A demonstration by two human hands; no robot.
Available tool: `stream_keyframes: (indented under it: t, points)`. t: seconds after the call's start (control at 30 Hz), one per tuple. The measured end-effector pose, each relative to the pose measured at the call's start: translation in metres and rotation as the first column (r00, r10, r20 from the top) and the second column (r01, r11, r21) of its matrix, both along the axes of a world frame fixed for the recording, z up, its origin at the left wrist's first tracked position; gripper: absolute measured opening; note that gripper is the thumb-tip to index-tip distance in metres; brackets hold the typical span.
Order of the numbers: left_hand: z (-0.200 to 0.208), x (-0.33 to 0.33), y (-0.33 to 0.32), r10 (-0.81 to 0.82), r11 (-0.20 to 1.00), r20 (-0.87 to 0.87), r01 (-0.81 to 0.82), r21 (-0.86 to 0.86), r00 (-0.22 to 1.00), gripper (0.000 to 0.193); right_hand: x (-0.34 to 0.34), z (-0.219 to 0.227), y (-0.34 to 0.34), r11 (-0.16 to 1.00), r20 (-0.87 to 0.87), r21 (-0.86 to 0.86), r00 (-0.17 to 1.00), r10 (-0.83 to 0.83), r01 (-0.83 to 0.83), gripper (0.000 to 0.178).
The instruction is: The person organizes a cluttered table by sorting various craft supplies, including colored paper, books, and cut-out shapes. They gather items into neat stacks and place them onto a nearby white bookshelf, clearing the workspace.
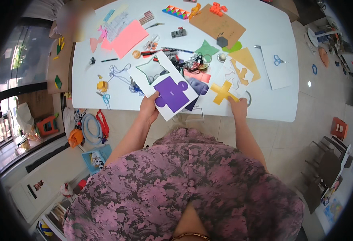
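My left hand (147, 108) grips the edge of a white sheet (175, 70), thumb on top, and holds it tilted over the table's near edge. On the sheet are a purple puzzle-piece shape (171, 94) and a star-shaped cut-out through which cords show. To the right, my right hand (239, 107) pinches the lower right arm of a yellow paper cross (223, 92). Beside the cross lie white cut paper scraps (229, 76) and a yellow sheet with a piece cut out (247, 66). A green paper star (207, 48) lies farther back.
The white table (275, 102) bears blue scissors (280, 60) at right, another pair (105, 98) at left, a tangle of dark cords (188, 64), pink paper (130, 38), a brown envelope (212, 24) and a small toy car (179, 32). A blue bin (96, 157) stands on the floor at left.
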State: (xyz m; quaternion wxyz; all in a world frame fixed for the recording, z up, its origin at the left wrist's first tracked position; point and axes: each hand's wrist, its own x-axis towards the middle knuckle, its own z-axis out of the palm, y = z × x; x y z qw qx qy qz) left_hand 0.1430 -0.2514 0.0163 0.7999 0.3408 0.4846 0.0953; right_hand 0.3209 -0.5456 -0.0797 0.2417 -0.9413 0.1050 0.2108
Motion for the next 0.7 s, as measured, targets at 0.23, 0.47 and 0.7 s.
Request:
stream_keyframes:
  t: [0.23,0.47,0.7]
  points:
    - [-0.009,-0.028,0.014,0.022,0.998,0.045,-0.025,0.056,0.999,0.030,0.009,-0.023,0.005,0.977,-0.028,-0.127,0.984,-0.175,0.170,0.069]
    - [-0.014,-0.071,0.022,0.072,0.997,0.019,-0.072,0.010,0.997,0.029,0.012,-0.057,-0.001,0.995,0.193,-0.048,0.979,-0.071,0.082,0.036]
    - [-0.020,-0.086,0.037,0.046,0.997,0.020,-0.045,-0.057,0.999,0.025,0.031,0.029,0.004,0.971,0.469,0.227,0.882,-0.042,-0.074,0.018]
